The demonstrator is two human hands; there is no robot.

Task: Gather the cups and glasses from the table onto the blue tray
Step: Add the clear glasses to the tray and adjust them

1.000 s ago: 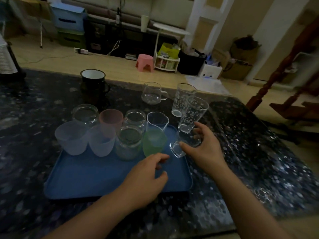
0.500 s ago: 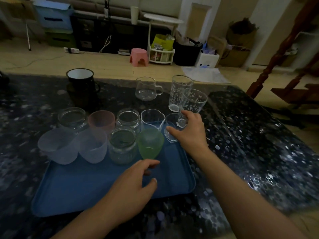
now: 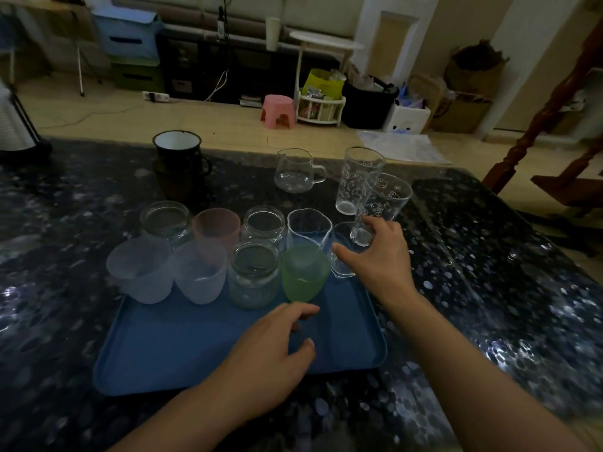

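The blue tray [image 3: 195, 347] lies on the dark speckled table [image 3: 489, 272]. At its far end stand two frosted white cups [image 3: 140, 272], a pink cup [image 3: 215, 226], several glass jars [image 3: 254, 275], a green cup [image 3: 303, 272] and a clear glass [image 3: 306, 228]. My right hand [image 3: 378, 259] curls round a small clear glass [image 3: 342, 256] at the tray's far right corner. My left hand [image 3: 274, 357] hovers over the tray's near end, holding nothing, fingers loosely curled. Off the tray stand a dark mug [image 3: 177, 151], a glass pitcher [image 3: 295, 172] and two patterned glasses [image 3: 355, 177], [image 3: 388, 197].
The nearer patterned glass leans just behind my right fingers. A white object on a dark stand [image 3: 16, 132] sits at the table's far left. Beyond the table's far edge are a pink stool [image 3: 277, 110], boxes and a wooden chair [image 3: 554, 125].
My right hand carried the small clear glass from the tray's right side to its far right corner, beside the clear glass. My left hand stayed over the tray's near end.
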